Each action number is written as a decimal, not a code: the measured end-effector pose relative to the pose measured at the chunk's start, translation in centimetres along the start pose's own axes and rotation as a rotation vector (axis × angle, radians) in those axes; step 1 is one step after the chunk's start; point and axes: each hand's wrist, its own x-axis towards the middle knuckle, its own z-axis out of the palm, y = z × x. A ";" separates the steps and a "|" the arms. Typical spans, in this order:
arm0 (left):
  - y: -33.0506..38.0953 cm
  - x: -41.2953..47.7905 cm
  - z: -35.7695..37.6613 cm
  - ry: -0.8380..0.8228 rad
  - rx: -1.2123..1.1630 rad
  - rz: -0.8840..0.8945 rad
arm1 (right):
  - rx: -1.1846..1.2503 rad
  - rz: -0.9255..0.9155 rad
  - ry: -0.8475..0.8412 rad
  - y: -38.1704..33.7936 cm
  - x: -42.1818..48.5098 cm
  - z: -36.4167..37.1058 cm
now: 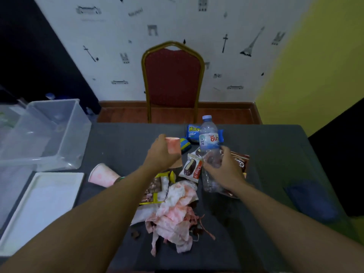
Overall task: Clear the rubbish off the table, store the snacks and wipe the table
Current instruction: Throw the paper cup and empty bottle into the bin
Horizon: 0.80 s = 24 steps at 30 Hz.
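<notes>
My left hand (160, 154) grips a pink paper cup (173, 145), lifted above the grey table (275, 154). A clear plastic water bottle (209, 142) with a pale blue cap is held upright by my right hand (224, 170). A second pink paper cup (102, 175) lies on its side to the left. Crumpled pink-stained tissues (175, 211) are piled near the front. Snack packets lie around: a blue one (192, 133) behind the bottle, a white chocolate-bar packet (192, 167), a brown one (241, 162) under my right hand, and a yellow one (159, 186).
A clear plastic storage bin (49, 134) stands at the table's left, with a white lid or tray (41, 203) in front of it. A blue cloth (311, 200) lies at the right. A red chair (173, 79) faces the table's far edge. Small dark crumbs (136, 234) lie near the tissues.
</notes>
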 end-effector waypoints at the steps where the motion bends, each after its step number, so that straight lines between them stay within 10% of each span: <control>1: 0.2 -0.1 -0.6 0.028 -0.030 0.001 | 0.004 -0.025 -0.004 -0.5 0.3 -0.1; 24: -9.7 -0.6 -18.6 0.471 -0.054 0.003 | 0.032 -0.388 -0.029 -17.1 4.5 10.2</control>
